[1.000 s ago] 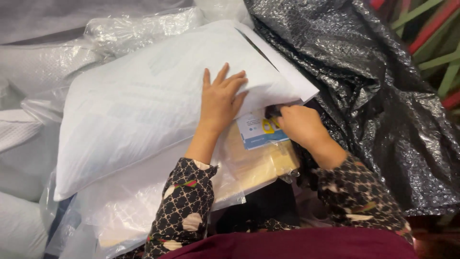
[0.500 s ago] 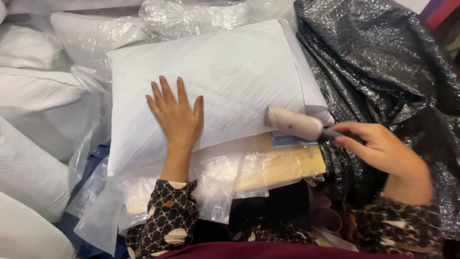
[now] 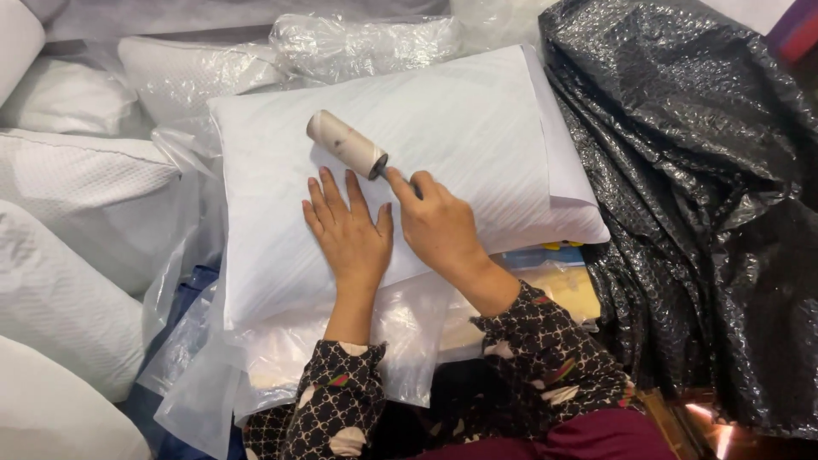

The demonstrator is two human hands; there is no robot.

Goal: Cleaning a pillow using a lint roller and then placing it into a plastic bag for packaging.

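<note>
The right hand (image 3: 439, 226) has its grip closed on a lint roller (image 3: 347, 143) lying against the white pillow (image 3: 460, 136); the left hand (image 3: 348, 230) rests flat, open, on the pillow.

Matt white ribbed cloth pillow (image 3: 443, 145), papery lint roller (image 3: 345, 143), glossy crinkled black plastic sheet (image 3: 707, 170).

head-worn camera, looking down — close over pillow (image 3: 409, 162)

Bagged white pillows (image 3: 81, 192) crowd the left side. Crinkled black plastic sheeting (image 3: 707, 213) fills the right. Clear wrap (image 3: 366, 43) lies behind.
</note>
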